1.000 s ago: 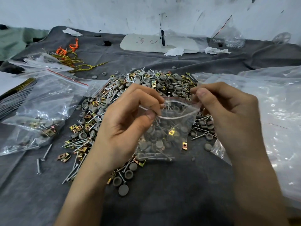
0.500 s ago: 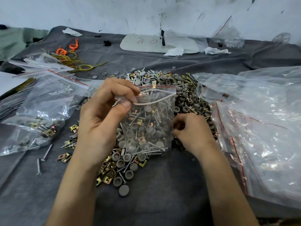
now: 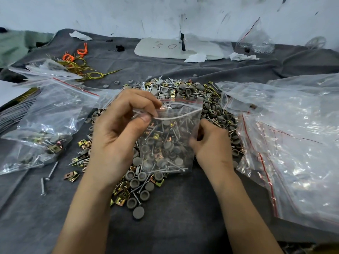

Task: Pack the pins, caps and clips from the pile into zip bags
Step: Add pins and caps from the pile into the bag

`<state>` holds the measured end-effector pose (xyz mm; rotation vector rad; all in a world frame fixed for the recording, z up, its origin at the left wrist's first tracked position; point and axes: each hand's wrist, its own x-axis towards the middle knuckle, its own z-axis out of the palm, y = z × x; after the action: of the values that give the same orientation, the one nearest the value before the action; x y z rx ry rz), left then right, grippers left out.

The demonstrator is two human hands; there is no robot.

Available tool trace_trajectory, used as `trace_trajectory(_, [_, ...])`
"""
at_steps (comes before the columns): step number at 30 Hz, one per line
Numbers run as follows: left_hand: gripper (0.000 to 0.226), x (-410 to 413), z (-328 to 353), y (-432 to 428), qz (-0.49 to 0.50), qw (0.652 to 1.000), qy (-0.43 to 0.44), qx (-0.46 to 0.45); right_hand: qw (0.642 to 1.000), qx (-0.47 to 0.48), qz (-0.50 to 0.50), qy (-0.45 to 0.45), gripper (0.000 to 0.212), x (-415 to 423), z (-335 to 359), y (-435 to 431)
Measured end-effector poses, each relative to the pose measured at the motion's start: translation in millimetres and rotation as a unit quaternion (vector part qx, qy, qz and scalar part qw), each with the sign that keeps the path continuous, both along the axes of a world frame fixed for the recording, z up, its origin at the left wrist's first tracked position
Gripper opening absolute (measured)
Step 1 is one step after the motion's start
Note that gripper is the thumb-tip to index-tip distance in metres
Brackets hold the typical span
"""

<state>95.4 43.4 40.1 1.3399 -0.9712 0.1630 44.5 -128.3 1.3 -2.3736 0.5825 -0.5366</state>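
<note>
A pile of grey caps, metal pins and gold clips (image 3: pixel 185 92) lies on the dark grey cloth (image 3: pixel 174 213). A small clear zip bag (image 3: pixel 170 140) hangs upright over the pile's near side, holding caps, pins and clips. My left hand (image 3: pixel 117 132) pinches the bag's open top edge at its left corner between thumb and fingers. My right hand (image 3: pixel 211 143) is low at the bag's right side, fingers curled down into the pile; what they hold is hidden.
A filled zip bag (image 3: pixel 42 125) lies at the left, with loose pins (image 3: pixel 52 170) near it. A stack of empty zip bags (image 3: pixel 293 143) covers the right side. Orange and yellow wire ties (image 3: pixel 78 59) and a white plate (image 3: pixel 176 48) sit at the back.
My right hand let go of the bag's top right corner and dropped to the pile beside the bag. My left hand lifted the bag upright by its left corner.
</note>
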Motion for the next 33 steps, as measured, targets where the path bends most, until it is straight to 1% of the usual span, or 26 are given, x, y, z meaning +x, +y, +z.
trace_trajectory(4, [0.027, -1.1, -0.2, -1.1, -0.013, 1.000, 0.010, -0.004, 0.999, -0.024, -0.024, -0.015, 0.015, 1.3, -2.0, -2.3])
trace_trajectory(7, [0.028, -1.2, -0.1, -1.5, -0.021, 1.000, 0.015, -0.006, 0.996, -0.079, -0.029, 0.012, 0.020, 0.4, -3.3, -3.4])
trace_trajectory(9, [0.028, -1.4, 0.0, -1.7, -0.023, 0.999, 0.022, -0.009, 0.993, -0.116, -0.031, 0.016, 0.018, 0.2, -3.9, -2.1])
trace_trajectory(11, [0.028, -1.6, -0.3, -1.7, -0.023, 0.999, 0.026, -0.010, 0.994, -0.108, -0.028, 0.012, 0.017, -0.5, -2.9, 0.1])
trace_trajectory(13, [0.028, -1.8, 0.2, -1.1, -0.024, 0.999, 0.027, -0.009, 0.998, -0.051, -0.022, -0.005, 0.016, -0.8, 0.4, 2.1])
trace_trajectory(15, [0.028, -2.9, 1.7, -1.3, -0.029, 0.999, 0.028, -0.011, 0.997, 0.040, -0.027, -0.062, 0.015, -3.3, 9.0, -0.3])
trace_trajectory(16, [0.029, -4.5, 2.5, -2.4, -0.033, 0.999, 0.029, -0.011, 0.989, 0.097, -0.032, -0.104, 0.021, -7.2, 16.3, -3.0])
trace_trajectory(17, [0.029, -6.5, 3.5, -3.6, -0.038, 0.999, 0.030, -0.010, 0.976, 0.150, -0.032, -0.152, 0.026, -12.0, 25.7, -6.9])
trace_trajectory(18, [0.027, -9.2, 4.5, -5.5, -0.043, 0.999, 0.027, -0.003, 0.961, 0.183, -0.023, -0.208, 0.027, -18.1, 37.0, -11.3])
trace_trajectory(21, [0.017, -18.6, 7.5, -13.0, -0.053, 0.998, -0.006, 0.038, 0.898, 0.202, 0.040, -0.388, 0.020, -39.1, 70.9, -17.6])
trace_trajectory(22, [0.016, -21.4, 8.2, -15.4, -0.059, 0.997, -0.013, 0.047, 0.878, 0.200, 0.072, -0.428, 0.020, -44.5, 77.7, -16.3])
trace_trajectory(23, [0.016, -23.9, 8.9, -17.1, -0.066, 0.996, -0.015, 0.052, 0.867, 0.190, 0.099, -0.450, 0.019, -48.6, 82.2, -13.3])
trace_trajectory(24, [0.015, -26.0, 9.2, -18.7, -0.072, 0.996, -0.013, 0.054, 0.866, 0.174, 0.119, -0.452, 0.019, -50.7, 85.2, -9.0])
trace_trajectory(25, [0.015, -27.7, 9.3, -19.9, -0.076, 0.996, -0.012, 0.055, 0.875, 0.158, 0.134, -0.439, 0.019, -52.1, 86.9, -4.9])
trace_trajectory(28, [0.016, -30.0, 8.3, -22.2, -0.072, 0.996, -0.016, 0.057, 0.909, 0.129, 0.174, -0.356, 0.017, -53.6, 85.2, 0.9])
trace_trajectory(29, [0.015, -29.5, 7.9, -22.4, -0.069, 0.996, -0.018, 0.055, 0.914, 0.129, 0.180, -0.339, 0.014, -53.9, 84.6, 0.5])
trace_trajectory(31, [0.015, -27.1, 7.0, -21.8, -0.060, 0.997, -0.022, 0.051, 0.913, 0.136, 0.171, -0.345, 0.009, -54.4, 83.9, -3.8])
trace_trajectory(33, [0.016, -23.4, 5.0, -20.5, -0.049, 0.998, -0.022, 0.039, 0.911, 0.147, 0.131, -0.362, 0.006, -53.8, 81.8, -11.1])
